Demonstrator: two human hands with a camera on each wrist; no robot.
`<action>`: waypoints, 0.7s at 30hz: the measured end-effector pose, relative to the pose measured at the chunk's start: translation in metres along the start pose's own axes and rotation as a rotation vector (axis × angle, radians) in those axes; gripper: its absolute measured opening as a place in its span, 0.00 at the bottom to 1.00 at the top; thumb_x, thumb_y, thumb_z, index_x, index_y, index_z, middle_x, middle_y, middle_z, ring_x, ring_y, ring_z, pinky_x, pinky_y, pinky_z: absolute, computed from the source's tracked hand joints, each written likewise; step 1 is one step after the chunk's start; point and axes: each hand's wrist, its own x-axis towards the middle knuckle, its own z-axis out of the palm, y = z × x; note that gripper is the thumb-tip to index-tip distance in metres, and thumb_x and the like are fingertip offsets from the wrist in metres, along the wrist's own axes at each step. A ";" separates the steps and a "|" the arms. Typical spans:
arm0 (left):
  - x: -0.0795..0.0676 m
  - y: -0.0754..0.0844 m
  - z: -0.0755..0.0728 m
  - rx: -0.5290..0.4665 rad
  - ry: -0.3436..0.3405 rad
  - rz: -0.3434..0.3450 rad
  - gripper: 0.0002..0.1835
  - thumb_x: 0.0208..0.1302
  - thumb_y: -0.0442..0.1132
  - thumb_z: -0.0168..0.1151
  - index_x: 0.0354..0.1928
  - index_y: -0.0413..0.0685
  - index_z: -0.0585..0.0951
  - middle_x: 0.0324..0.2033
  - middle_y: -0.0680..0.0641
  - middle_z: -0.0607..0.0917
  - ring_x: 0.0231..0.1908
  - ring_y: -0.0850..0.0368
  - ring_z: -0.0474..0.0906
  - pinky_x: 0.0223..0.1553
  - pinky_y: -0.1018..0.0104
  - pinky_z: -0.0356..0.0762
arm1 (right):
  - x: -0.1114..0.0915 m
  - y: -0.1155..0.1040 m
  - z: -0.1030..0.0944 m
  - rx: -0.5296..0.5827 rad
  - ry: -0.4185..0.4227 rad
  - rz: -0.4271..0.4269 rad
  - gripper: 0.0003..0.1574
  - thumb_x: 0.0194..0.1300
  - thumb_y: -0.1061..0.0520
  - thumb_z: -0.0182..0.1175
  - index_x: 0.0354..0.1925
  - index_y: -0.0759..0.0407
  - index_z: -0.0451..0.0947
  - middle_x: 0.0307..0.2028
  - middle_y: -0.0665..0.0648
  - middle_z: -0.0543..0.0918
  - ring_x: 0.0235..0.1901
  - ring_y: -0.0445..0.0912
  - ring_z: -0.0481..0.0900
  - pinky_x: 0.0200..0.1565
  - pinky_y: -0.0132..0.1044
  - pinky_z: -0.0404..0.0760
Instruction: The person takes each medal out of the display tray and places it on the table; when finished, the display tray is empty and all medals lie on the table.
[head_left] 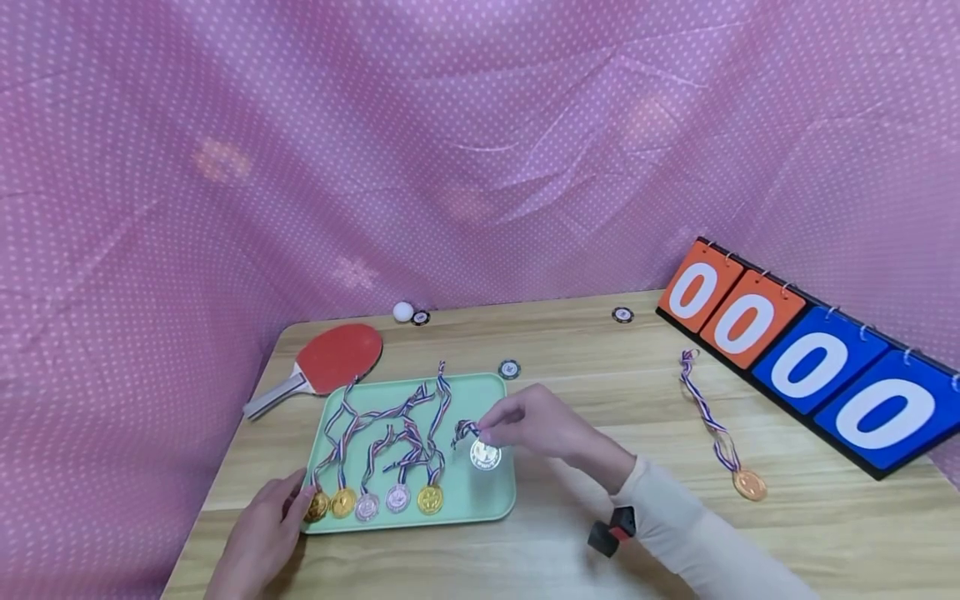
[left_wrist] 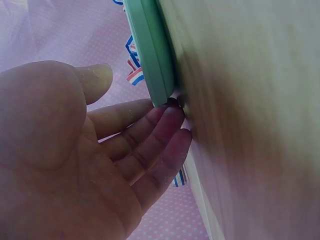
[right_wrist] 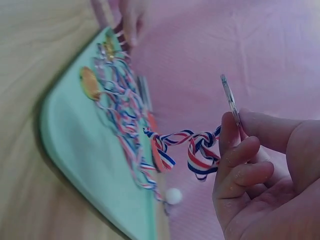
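My right hand [head_left: 532,423] pinches a silver medal [head_left: 485,455] over the right part of a pale green tray [head_left: 491,500]. In the right wrist view the medal [right_wrist: 229,97] is edge-on between thumb and finger, its bunched striped ribbon [right_wrist: 202,150] hanging beside the fingers. At the tray's near left corner is my left hand [head_left: 262,529], fingers extended and fingertips [left_wrist: 172,117] right at the tray's edge, thumb apart. Along the tray's near side lie three gold medals [head_left: 431,499] and two silver medals [head_left: 397,497], their tangled ribbons [head_left: 375,414] stretching toward the far side.
A red table tennis paddle [head_left: 341,358] lies behind the tray on the left. Farther back are a white ball [head_left: 403,312] and poker chips [head_left: 509,369]. On the right, a bronze medal [head_left: 750,485] with its ribbon lies before a flip scoreboard [head_left: 802,358]. Pink cloth [head_left: 480,167] hangs behind the table.
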 end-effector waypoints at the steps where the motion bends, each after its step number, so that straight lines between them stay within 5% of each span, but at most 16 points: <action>1: 0.000 0.000 0.000 -0.001 -0.001 0.002 0.31 0.75 0.53 0.46 0.70 0.39 0.65 0.45 0.44 0.79 0.40 0.53 0.73 0.41 0.58 0.75 | -0.002 -0.003 -0.003 0.002 0.003 -0.001 0.08 0.58 0.52 0.70 0.38 0.50 0.87 0.37 0.50 0.89 0.38 0.41 0.85 0.45 0.34 0.83; 11: 0.000 0.000 -0.001 -0.001 -0.009 0.016 0.33 0.76 0.55 0.45 0.70 0.37 0.65 0.47 0.43 0.79 0.41 0.53 0.73 0.43 0.56 0.76 | -0.015 -0.015 -0.037 0.041 0.033 -0.016 0.11 0.60 0.54 0.69 0.42 0.55 0.87 0.38 0.54 0.89 0.37 0.43 0.85 0.46 0.42 0.86; 21: 0.000 -0.003 -0.001 -0.008 -0.028 -0.002 0.33 0.76 0.56 0.44 0.71 0.38 0.63 0.48 0.42 0.78 0.41 0.52 0.73 0.45 0.53 0.77 | -0.034 0.004 -0.095 -0.078 0.187 0.110 0.14 0.61 0.48 0.68 0.45 0.49 0.86 0.39 0.51 0.87 0.38 0.46 0.80 0.38 0.36 0.81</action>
